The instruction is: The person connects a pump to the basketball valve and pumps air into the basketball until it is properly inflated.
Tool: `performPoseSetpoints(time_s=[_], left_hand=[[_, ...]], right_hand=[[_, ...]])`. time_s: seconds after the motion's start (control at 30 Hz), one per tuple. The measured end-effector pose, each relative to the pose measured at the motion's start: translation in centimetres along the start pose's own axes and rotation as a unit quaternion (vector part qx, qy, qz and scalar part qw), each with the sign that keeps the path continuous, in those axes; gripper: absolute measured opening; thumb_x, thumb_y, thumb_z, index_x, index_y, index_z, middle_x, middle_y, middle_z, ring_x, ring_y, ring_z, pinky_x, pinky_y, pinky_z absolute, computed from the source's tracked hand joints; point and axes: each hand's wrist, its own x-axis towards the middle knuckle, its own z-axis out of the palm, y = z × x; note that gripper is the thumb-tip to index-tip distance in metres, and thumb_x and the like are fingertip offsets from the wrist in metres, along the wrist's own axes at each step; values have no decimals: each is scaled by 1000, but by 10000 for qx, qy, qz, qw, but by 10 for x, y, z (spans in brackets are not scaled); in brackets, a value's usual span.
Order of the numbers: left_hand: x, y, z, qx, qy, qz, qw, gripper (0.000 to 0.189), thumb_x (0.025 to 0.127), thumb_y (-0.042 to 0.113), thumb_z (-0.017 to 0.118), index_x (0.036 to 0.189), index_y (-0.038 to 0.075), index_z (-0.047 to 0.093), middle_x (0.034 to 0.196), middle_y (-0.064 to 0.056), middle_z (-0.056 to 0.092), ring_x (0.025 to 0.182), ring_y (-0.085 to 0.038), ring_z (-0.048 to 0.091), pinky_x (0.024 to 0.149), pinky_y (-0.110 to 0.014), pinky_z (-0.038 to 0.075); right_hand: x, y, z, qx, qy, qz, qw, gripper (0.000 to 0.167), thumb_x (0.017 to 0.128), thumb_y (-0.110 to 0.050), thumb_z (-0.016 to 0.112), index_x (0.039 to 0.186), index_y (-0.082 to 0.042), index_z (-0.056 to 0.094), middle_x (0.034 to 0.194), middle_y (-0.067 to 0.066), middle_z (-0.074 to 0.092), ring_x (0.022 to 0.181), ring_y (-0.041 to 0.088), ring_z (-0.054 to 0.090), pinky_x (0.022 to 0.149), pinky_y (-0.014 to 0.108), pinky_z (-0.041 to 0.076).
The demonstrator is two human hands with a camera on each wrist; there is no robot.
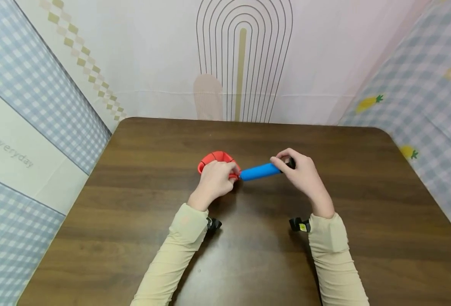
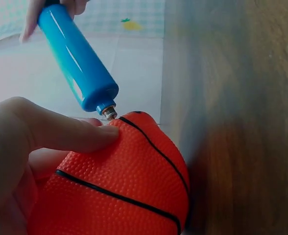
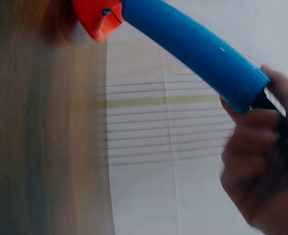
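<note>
A red toy basketball with black lines, dented and partly collapsed, is held by my left hand over the table. In the left wrist view the thumb presses its pebbled skin beside a metal fitting. That fitting sits on the tip of a blue hand pump and meets the ball, though whether a needle is inside is hidden. My right hand grips the pump's black handle at the far end. The pump slants slightly up to the right in the head view.
Both hands are above a brown wooden table. Behind it hangs a pale cloth with arch lines, and checked cloth borders the sides. Small black devices are strapped at both wrists.
</note>
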Motion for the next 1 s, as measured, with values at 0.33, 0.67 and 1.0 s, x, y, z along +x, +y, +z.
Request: performPoseSetpoints(time_s=[0.33,0.67,1.0], left_hand=[[1,-1,-3,-73,1,-65,10000,9,85,14,67,94,17,67,76,4,70,68,-16,62,61,-32,49],[0,-2,-1,-209,41,-195,9996,10,84,15,69,93,18,67,83,6,72,73,-14,66,61,-31,49],[1,-2,-4,-305,-47,-414,9987,11,86,19,69,97,18,68,84,5,72,75,-13,65,62,-31,49]], right_hand=[[-1,5,-2,-561,186,-560,9967,28,87,-39,71,86,-12,62,67,2,52,59,14,43,56,26,35],[-2,7,-7,-116,-474,-1071,9931,35,83,-17,76,111,-11,57,99,6,62,84,17,55,68,24,44],[-1,4,-6,114,-520,-911,9944,48,84,-14,75,124,-10,50,112,9,60,93,17,59,73,25,53]])
